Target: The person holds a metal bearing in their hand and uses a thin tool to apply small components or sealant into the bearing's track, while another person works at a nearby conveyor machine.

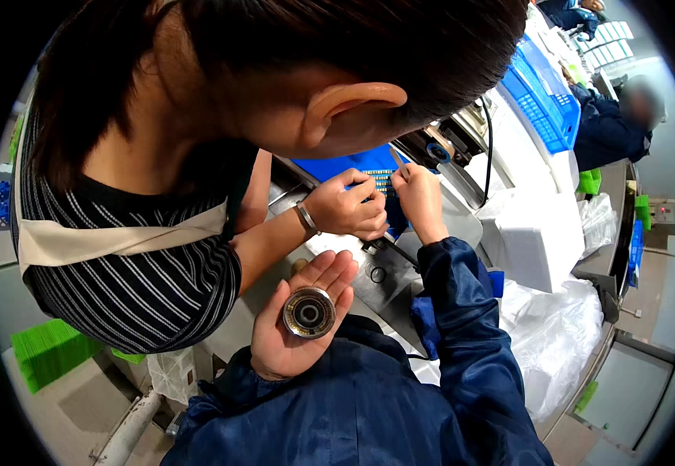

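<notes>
My left hand (294,330) lies palm up in front of my chest, and a round metal part (308,312) with a dark centre hole rests on the palm. My right hand (421,200) is further out and pinches a thin metal tool (398,161) over a blue tray (362,164) of small parts. A co-worker in a striped shirt leans in from the left. Their hand (349,208), with a bracelet on its wrist, works right beside my right hand, almost touching it.
A small black ring (378,274) lies on the grey metal worktop (388,291). White foam boxes (531,237) and clear plastic bags (555,334) sit to the right, a blue crate (543,101) behind them. Another person (617,124) sits at far right. Green stacks (46,351) lie low left.
</notes>
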Available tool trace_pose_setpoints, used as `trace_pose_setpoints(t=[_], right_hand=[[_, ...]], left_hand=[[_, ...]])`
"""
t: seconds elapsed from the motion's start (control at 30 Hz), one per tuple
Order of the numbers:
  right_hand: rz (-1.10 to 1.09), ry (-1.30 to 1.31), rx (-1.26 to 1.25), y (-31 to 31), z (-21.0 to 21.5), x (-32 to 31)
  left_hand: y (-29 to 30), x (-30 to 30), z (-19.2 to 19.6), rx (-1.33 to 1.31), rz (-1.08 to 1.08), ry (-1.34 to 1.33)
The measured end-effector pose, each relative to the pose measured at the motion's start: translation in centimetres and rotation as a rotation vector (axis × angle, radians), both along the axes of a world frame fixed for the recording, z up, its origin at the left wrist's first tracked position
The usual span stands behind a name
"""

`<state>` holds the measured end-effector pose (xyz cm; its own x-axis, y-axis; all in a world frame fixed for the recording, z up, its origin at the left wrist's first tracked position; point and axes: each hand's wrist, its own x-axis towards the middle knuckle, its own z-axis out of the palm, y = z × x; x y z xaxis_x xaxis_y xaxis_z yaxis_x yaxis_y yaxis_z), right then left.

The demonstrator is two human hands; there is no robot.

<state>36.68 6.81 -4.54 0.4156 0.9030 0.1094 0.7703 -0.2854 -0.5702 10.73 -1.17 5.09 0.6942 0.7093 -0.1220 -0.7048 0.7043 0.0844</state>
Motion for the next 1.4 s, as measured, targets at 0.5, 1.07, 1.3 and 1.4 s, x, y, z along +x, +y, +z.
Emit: trace_pose_setpoints(t=[0.5,1.07,1.3,1.4], right_hand=[[0.057,-0.205,-0.042,0.8,0.3,-0.5],[-0.266,1.965,0.619,-9.7,5.3,4.9],[-0.123,1.807,0.54,-13.2,1.6,3.2],[-0.263,1.705,0.478,-12.7,1.6,1.9]], left_hand=[[0.7,-0.6,-0.3,0.03,-0.029,0.001],[0.6,0.6,-0.9,-0.002,-0.077,-0.016],[0.5,1.6,-2.4,-0.069,-0.098,-0.014],[0.5,1.9,-2.7,-0.091,-0.08,-0.034]])
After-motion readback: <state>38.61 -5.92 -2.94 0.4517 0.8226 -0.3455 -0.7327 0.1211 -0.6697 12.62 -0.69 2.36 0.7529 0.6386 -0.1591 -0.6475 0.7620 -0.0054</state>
